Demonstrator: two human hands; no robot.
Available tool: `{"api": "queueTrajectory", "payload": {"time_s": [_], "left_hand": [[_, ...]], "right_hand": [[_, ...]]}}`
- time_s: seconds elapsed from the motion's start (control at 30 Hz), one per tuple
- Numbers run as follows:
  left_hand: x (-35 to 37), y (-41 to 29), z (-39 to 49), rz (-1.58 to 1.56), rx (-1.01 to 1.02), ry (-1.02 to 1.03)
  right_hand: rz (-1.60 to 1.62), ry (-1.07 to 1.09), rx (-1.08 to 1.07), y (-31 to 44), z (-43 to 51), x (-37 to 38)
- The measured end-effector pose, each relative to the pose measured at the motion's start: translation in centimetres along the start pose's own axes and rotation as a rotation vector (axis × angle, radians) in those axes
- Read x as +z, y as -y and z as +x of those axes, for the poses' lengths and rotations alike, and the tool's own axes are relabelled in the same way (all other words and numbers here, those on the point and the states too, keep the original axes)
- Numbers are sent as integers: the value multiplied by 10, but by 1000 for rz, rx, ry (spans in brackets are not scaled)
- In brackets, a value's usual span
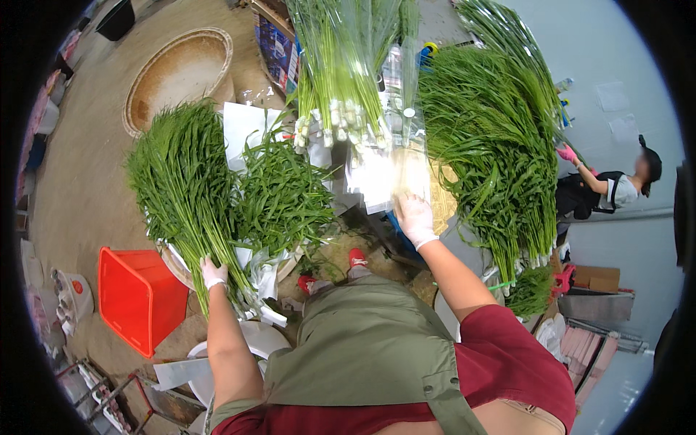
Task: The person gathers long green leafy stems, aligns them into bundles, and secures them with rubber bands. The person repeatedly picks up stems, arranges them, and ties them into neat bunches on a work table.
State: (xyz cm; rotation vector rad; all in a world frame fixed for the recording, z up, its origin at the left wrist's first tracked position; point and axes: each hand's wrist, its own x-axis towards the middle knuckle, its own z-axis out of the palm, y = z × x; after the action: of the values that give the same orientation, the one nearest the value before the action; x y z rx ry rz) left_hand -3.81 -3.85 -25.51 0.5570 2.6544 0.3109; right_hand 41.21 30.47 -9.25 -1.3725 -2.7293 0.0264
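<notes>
My left hand [213,273], in a pale glove, grips the lower stems of a large bunch of feathery green foliage [179,179] on the left. My right hand [416,217], gloved too, touches the near end of clear plastic sleeves [411,130] on the worktable. Strong glare there hides whether its fingers close on the plastic. Beyond the sleeves lie wrapped green bunches [342,70], their stem ends capped in white and facing me. Loose leafy greens [283,190] lie beside the left bunch. A large pile of grass-like stems [489,136] spreads at the right.
An orange-red plastic bin [141,299] stands at left, a round basin [179,76] beyond it. White tubs [261,337] sit by my left arm. A blue tape dispenser [427,54] lies behind the sleeves. Another person [614,185] in pink gloves stands at right, by the pile.
</notes>
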Motion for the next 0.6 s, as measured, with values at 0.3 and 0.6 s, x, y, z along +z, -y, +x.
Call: {"api": "queueTrajectory", "payload": {"time_s": [0.3,0.6], "left_hand": [[18,35,-92,-178,-41,-102],[26,-217,-139,-1085,76,426]], "right_hand": [[101,-170,-31,-52,-11,-30],[202,-399,-313,-107,-18,-116]]}}
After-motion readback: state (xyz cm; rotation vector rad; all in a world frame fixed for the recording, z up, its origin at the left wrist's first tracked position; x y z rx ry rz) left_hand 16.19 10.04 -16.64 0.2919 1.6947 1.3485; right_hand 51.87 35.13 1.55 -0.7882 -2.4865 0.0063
